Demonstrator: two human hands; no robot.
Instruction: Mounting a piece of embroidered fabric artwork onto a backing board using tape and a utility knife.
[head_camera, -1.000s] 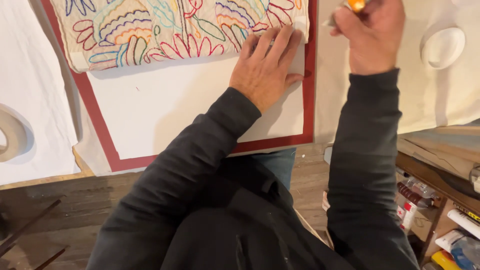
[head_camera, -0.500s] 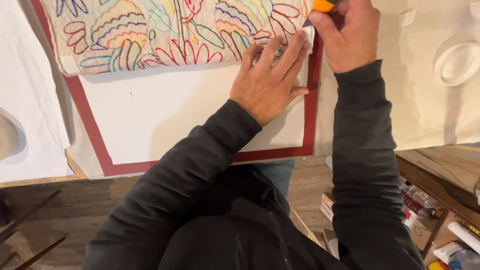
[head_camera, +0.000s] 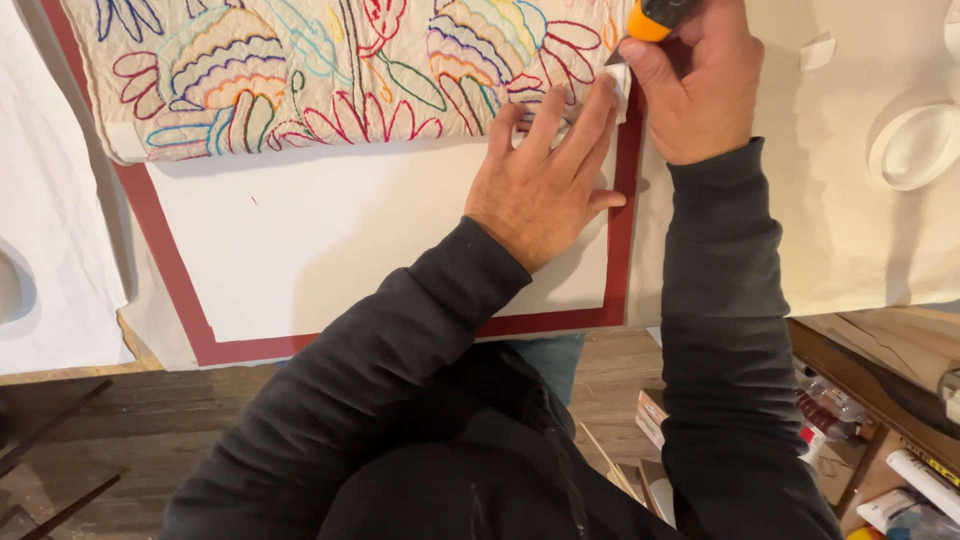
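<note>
Cream cloth covers the worktable (head_camera: 850, 250) where we lean over a white board (head_camera: 330, 240) with a dark red border. Nearest us on that board, our left hand (head_camera: 540, 185) lies flat, fingers spread, holding nothing, fingertips pressing the embroidered cloth (head_camera: 330, 75) at the board's far right corner. Just beyond, at the board's right edge, our right hand (head_camera: 695, 85) is closed around an orange-handled knife (head_camera: 655, 18). Right of the board, farther off, rests a white tape roll (head_camera: 915, 145).
</note>
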